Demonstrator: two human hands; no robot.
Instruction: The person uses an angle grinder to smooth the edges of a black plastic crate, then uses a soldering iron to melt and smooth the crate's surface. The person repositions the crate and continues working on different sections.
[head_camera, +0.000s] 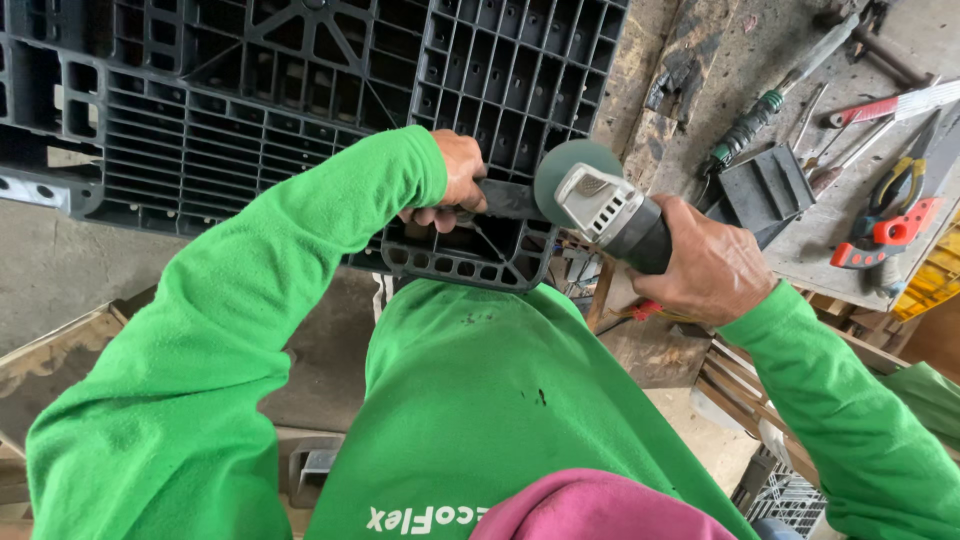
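Note:
A large black plastic pallet (300, 90) with a grid of ribs stands in front of me. My left hand (455, 180), in a green sleeve, grips a black piece at the pallet's lower corner (470, 250). My right hand (705, 270) holds an angle grinder (610, 215) by its dark body. The grinder's round grey disc (560, 170) sits against the pallet's corner, right beside my left fingers.
A worn workbench (740, 60) lies to the right with a screwdriver (760, 110), pliers (895, 200), a red clamp-like tool (885, 235) and a black plastic block (765, 185). Wooden frames (60, 350) stand lower left. A concrete floor (60, 270) lies below.

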